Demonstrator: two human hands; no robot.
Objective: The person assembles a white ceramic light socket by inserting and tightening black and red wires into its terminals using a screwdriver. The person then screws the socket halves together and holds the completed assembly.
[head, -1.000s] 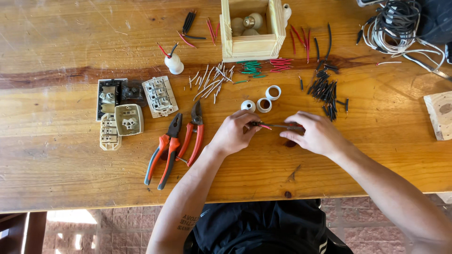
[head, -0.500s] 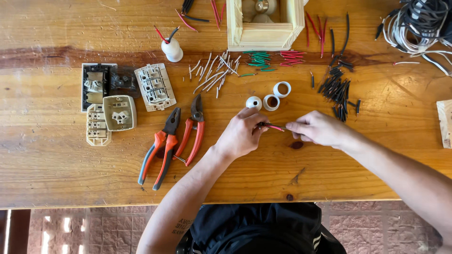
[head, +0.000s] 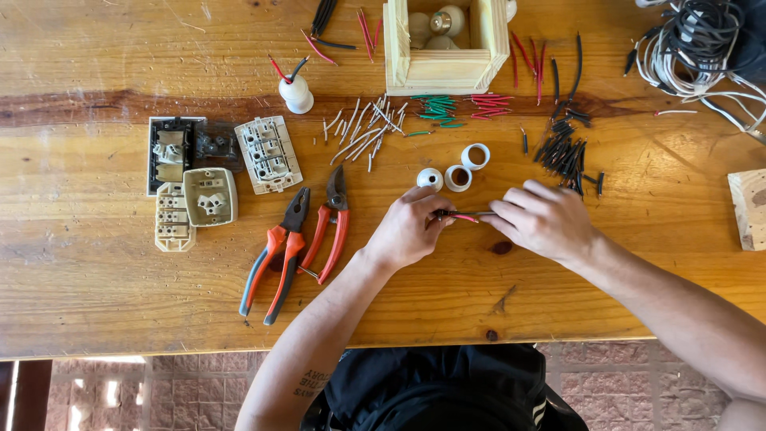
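Hands meet over the wooden table (head: 96,303), just below the three white ceramic rings (head: 458,169). Left hand (head: 409,229) pinches one end of a short bundle of thin black and red wire pieces (head: 463,215); right hand (head: 544,219) pinches the other end. Fingers of both are curled tight on the wires, bundle held level just above the tabletop. Relative to the rings: orange-handled pliers (head: 275,254) and red-handled cutters (head: 331,223) lie to the left, beige switch and socket parts (head: 209,172) further left. Pale wooden box (head: 444,44) sits above the rings, loose black wire offcuts (head: 565,148) to their right, coiled grey cable (head: 702,44) at far upper right.
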